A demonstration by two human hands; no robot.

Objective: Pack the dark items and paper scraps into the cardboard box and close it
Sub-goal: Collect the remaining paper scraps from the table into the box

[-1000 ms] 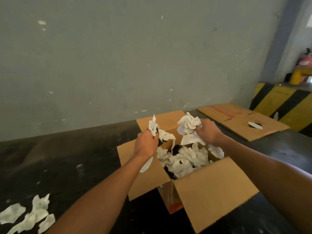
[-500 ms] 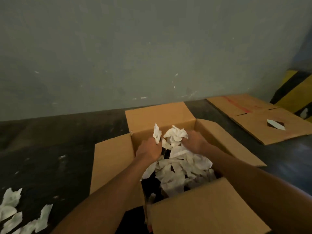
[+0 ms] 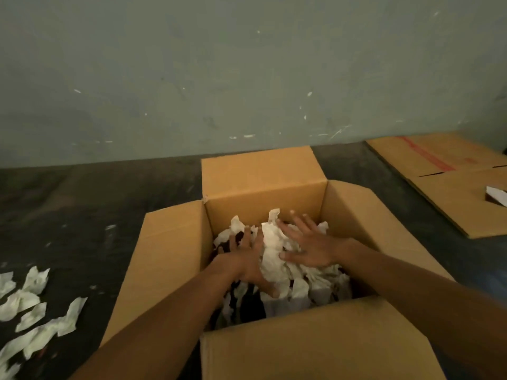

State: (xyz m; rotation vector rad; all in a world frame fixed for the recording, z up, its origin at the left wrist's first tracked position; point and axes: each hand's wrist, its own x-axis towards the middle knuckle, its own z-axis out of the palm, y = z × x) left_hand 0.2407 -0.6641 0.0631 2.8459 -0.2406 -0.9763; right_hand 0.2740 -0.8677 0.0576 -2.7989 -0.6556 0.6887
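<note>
The cardboard box (image 3: 263, 198) stands open on the dark floor, all flaps spread outward. White crumpled paper scraps (image 3: 274, 250) fill it, with dark items (image 3: 248, 303) showing between them low at the near side. Both hands are inside the box. My left hand (image 3: 241, 259) lies flat on the scraps at the left, fingers spread. My right hand (image 3: 310, 245) rests palm down on the pile at the right, fingers apart. Neither hand grips anything.
Several loose paper scraps (image 3: 35, 311) lie on the floor at the lower left. A flattened cardboard sheet (image 3: 450, 182) with a red stripe lies at the right, a white scrap (image 3: 496, 194) on it. A grey wall (image 3: 247, 78) runs close behind the box.
Both hands held bunches of scraps above the box a second ago. They went down into it, let the scraps go and now lie flat and open on the pile.
</note>
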